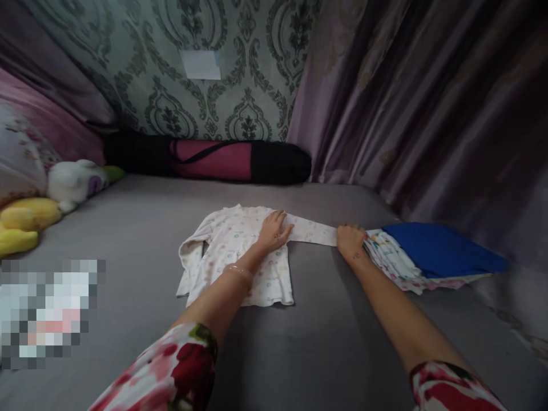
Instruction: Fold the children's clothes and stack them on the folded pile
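A small white long-sleeved shirt (240, 240) with a tiny coloured print lies spread on the grey sheet. My left hand (276, 231) rests flat on it near the right shoulder, fingers extended. At the far end of the right sleeve, my right hand (351, 240) is closed around the cuff, and the sleeve runs straight between both hands. The shirt's left sleeve is bent down along its side. Just right of my right hand sits a stack of folded printed clothes (391, 254), with a folded blue cloth (445, 248) on top.
A black and magenta long bag (214, 160) lies along the patterned wall. Yellow (29, 220) and white plush toys (75, 182) are at the left. Purple curtains (363, 91) hang at the right. A pixelated patch covers something at the lower left of the grey sheet (299, 354).
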`<state>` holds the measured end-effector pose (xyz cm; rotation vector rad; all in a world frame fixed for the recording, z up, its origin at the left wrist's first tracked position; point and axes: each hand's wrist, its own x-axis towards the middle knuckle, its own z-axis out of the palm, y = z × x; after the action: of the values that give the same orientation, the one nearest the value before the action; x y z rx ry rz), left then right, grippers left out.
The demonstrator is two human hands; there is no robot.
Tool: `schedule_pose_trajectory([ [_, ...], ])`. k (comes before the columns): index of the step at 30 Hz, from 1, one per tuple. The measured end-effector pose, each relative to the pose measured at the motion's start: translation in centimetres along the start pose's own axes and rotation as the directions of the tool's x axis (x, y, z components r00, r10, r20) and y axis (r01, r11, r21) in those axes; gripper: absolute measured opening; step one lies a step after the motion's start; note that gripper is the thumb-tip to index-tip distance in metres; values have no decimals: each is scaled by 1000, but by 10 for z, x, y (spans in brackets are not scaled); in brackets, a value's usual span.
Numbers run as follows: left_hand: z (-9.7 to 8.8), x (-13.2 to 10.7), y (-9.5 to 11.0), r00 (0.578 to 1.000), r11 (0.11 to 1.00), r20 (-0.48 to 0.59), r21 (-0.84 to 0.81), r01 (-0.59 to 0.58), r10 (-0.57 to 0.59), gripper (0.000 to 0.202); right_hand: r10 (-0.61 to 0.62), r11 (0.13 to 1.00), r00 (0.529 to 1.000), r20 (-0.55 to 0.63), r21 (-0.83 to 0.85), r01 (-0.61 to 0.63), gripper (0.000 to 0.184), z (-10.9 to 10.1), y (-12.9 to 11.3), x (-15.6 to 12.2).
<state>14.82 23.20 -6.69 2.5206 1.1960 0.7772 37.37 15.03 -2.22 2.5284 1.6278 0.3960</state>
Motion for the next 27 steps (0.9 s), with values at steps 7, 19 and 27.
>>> schedule_pose_trajectory([
  [7, -1, -1, 4, 979, 989, 203, 148, -28, -3, 51, -313, 890, 947, -69, 325, 318, 48, -17, -73, -8],
  [19, 2, 0, 7, 952, 949, 302, 311, -45, -54, 57, -336, 825, 913, 232, 540, 166, 69, 0, -94, -19],
  [27, 3, -1, 7, 960, 960, 275, 279, -28, -52, 57, -185, 909, 931, 315, 415, 40, 59, 7, -42, -21],
])
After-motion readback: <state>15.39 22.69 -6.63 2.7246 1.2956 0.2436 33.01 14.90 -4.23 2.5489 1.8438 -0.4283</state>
